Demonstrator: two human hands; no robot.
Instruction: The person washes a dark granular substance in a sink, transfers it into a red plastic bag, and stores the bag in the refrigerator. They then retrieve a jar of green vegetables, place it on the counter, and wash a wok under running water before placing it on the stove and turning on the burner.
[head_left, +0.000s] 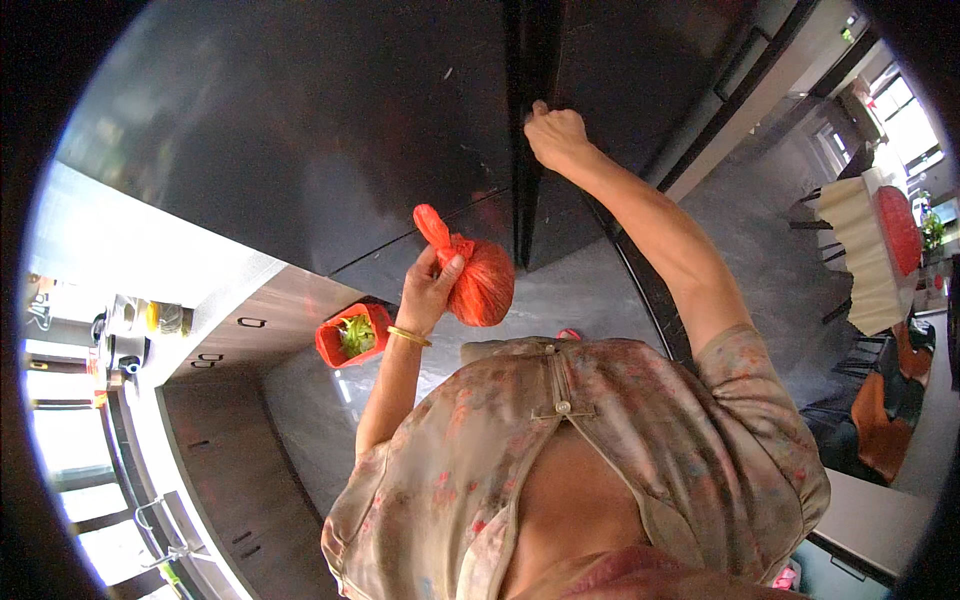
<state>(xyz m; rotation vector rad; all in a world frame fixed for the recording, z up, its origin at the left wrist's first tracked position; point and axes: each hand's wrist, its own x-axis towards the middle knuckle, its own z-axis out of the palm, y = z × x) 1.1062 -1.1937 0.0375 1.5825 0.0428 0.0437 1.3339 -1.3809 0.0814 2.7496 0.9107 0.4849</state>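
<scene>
My left hand (435, 285) grips a knotted red plastic bag (484, 289) by its neck, thumb across the knot. The bag is round and full, and its contents cannot be made out. My right hand (556, 135) is raised, with its fingers curled at the vertical groove between the doors of a tall dark refrigerator (405, 112). The fingertips are partly hidden against the groove. Both door fronts stand right before me, and the bag hangs in front of the lower part of the left one.
A red bin (324, 345) with green vegetable scraps stands on the grey floor (577, 300) by the cabinets (262, 315). A white counter (187, 232) with appliances runs along the left. At right, a table with a pale cloth (855, 255) and chairs (874, 427) stand farther off.
</scene>
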